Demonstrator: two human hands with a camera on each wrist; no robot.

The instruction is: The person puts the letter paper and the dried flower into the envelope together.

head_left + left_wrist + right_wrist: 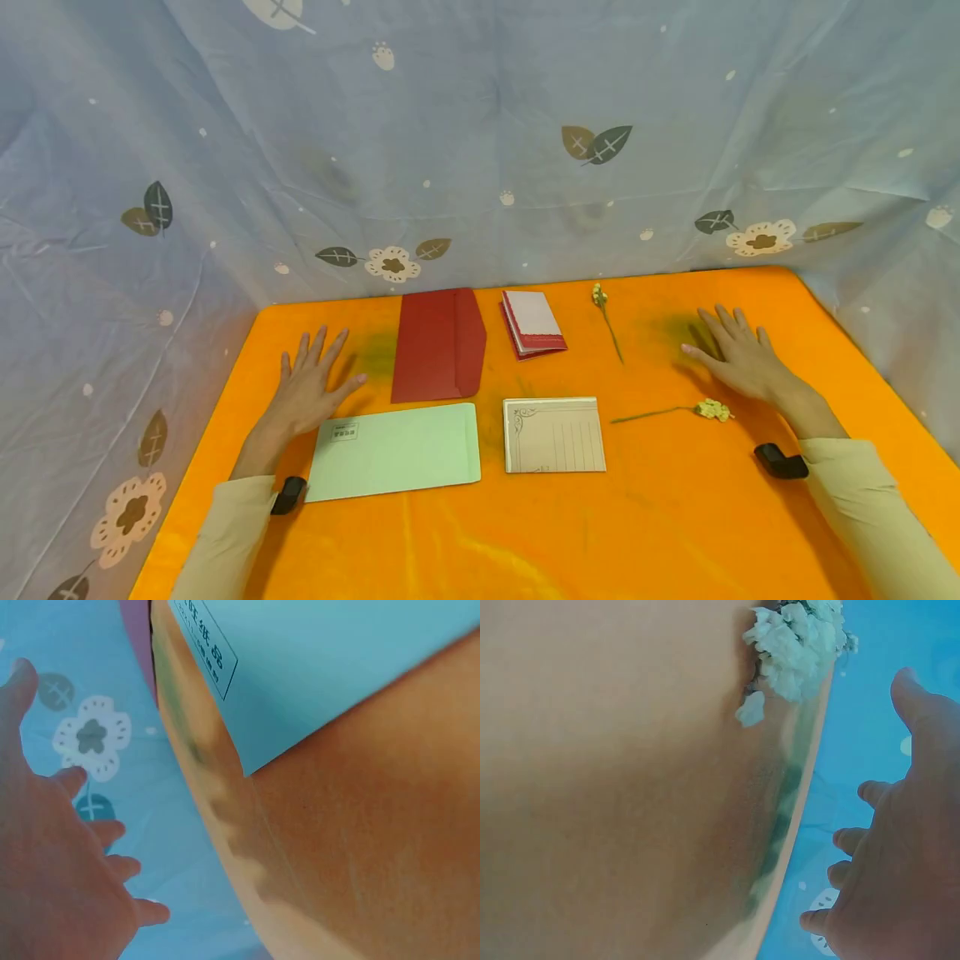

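My left hand [309, 387] is spread over the left side of the orange table, fingers straight and holding nothing. Nearest to it lie a pale green envelope [397, 454], printed with a small boxed label, and a red envelope [427, 346] with its flap toward the right. On the right side my right hand [742, 358] is likewise spread, with nothing in its fingers. Just below it, a flower sprig [711, 409] with a yellowish head lies sideways. A second sprig [606, 312] lies farther back. The wrist views show the green envelope's corner [270, 727] and pale blossoms [799, 652].
Between the hands, a folded red-and-white card [536, 321] lies at the back. In front of it is a cream sheet of lined paper [558, 437] with an ornate corner. A blue-grey patterned cloth [480, 150] hangs behind and beside the orange tabletop [525, 533].
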